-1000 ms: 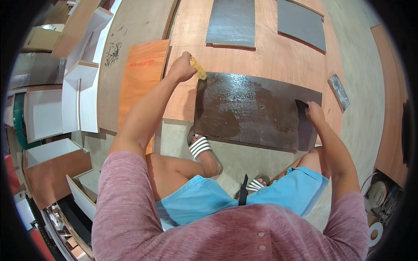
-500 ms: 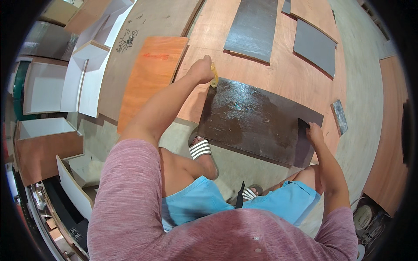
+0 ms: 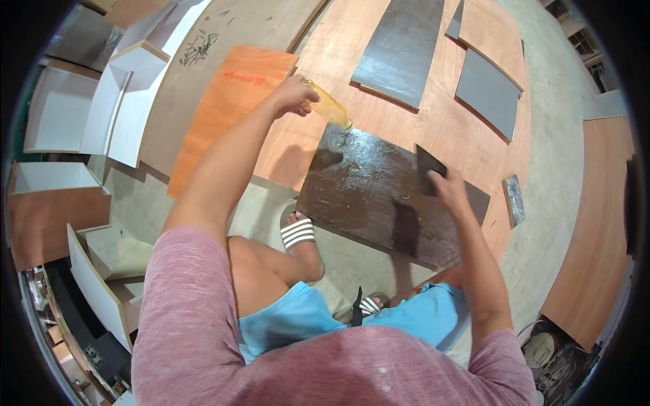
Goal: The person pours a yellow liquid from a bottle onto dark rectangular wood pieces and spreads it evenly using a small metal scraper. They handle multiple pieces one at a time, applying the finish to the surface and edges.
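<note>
My left hand (image 3: 296, 96) grips a yellowish see-through bottle (image 3: 329, 108). The bottle is tilted, with its mouth down at the far edge of a dark brown panel (image 3: 379, 215). A wet, shiny patch covers the panel's far left part, close to that mouth. In my right hand (image 3: 449, 187) is a thin dark flat spreader (image 3: 427, 164), pinched between thumb and fingers above the panel's right part. I cannot tell whether the spreader touches the surface. The brown panel lies flat on a large light wooden board (image 3: 291, 150).
Left of the bottle lies an orange wooden board (image 3: 227, 101). Grey panels (image 3: 399, 51) (image 3: 489, 93) and a small stained block (image 3: 513, 201) rest farther off and to the right. White box frames (image 3: 61, 111) stand at left, and small dark screws (image 3: 200, 47) are scattered nearby.
The bottle has swung round, its mouth now pointing right and down over the panel. My right hand has moved left and away from me with the spreader, from the panel's right end.
</note>
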Action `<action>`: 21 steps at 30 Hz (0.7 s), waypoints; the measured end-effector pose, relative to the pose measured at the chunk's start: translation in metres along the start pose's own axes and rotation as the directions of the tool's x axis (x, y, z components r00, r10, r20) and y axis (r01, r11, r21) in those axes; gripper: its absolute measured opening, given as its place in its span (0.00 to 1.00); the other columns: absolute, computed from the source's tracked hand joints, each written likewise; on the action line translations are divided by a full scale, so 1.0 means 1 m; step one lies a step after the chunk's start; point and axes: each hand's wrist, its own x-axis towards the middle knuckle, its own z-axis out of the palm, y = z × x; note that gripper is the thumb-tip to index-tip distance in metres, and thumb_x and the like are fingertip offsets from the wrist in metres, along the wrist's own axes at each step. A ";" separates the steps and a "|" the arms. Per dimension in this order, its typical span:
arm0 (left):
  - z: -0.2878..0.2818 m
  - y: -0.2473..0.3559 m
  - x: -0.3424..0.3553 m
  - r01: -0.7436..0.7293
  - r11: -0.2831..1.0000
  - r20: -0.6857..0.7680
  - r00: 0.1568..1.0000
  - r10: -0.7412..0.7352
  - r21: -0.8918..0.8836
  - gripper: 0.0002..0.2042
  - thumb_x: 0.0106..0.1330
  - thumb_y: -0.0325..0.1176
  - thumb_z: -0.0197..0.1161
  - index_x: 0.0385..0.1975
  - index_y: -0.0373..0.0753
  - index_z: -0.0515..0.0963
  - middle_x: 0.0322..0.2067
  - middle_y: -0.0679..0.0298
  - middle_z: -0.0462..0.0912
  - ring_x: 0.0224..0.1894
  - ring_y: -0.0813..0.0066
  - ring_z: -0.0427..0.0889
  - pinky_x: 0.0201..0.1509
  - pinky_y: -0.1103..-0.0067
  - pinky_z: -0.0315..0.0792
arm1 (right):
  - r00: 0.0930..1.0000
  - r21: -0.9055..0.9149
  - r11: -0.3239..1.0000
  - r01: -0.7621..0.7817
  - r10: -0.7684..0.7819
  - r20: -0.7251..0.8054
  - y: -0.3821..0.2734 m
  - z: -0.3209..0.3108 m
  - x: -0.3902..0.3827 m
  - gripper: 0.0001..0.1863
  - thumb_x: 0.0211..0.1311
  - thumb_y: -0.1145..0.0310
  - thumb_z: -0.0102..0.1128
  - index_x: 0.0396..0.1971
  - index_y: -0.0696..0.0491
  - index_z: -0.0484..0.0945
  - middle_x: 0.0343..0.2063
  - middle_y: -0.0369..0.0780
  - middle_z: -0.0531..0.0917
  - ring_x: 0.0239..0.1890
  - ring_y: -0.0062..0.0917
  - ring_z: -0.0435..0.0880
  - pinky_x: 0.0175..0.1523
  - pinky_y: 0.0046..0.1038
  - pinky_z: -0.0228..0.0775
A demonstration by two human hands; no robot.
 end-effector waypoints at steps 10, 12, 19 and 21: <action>-0.022 -0.002 -0.033 0.097 0.986 0.009 0.995 -0.097 -0.132 0.14 0.62 0.32 0.62 0.45 0.36 0.72 0.34 0.57 0.77 0.27 0.68 0.80 0.32 0.72 0.77 | 0.948 -0.357 0.883 0.306 -0.319 0.023 -0.075 0.107 0.018 0.16 0.65 0.69 0.54 0.51 0.47 0.82 0.41 0.45 0.81 0.48 0.42 0.81 0.53 0.41 0.73; -0.027 -0.009 -0.036 0.107 0.986 -0.010 0.994 -0.110 -0.131 0.15 0.62 0.33 0.62 0.46 0.36 0.73 0.34 0.57 0.77 0.27 0.68 0.80 0.32 0.72 0.77 | 0.936 -0.410 0.849 0.334 -0.348 0.042 -0.075 0.109 0.017 0.16 0.64 0.70 0.56 0.50 0.49 0.82 0.41 0.45 0.82 0.47 0.41 0.82 0.51 0.40 0.74; -0.039 -0.026 -0.043 0.061 0.997 -0.198 0.978 -0.068 -0.040 0.15 0.62 0.34 0.63 0.45 0.35 0.75 0.34 0.59 0.77 0.26 0.72 0.80 0.31 0.75 0.78 | 0.938 -0.634 0.693 0.344 -0.278 0.205 -0.054 0.124 0.033 0.18 0.63 0.72 0.52 0.51 0.47 0.81 0.42 0.45 0.81 0.49 0.41 0.81 0.53 0.41 0.75; -0.042 -0.031 -0.045 0.062 0.997 -0.222 0.973 -0.069 -0.036 0.15 0.62 0.35 0.64 0.44 0.35 0.75 0.33 0.60 0.77 0.25 0.73 0.80 0.29 0.75 0.77 | 0.933 -0.647 0.674 0.356 -0.293 0.208 -0.052 0.138 0.041 0.17 0.62 0.73 0.52 0.50 0.49 0.81 0.43 0.46 0.81 0.49 0.43 0.81 0.53 0.41 0.76</action>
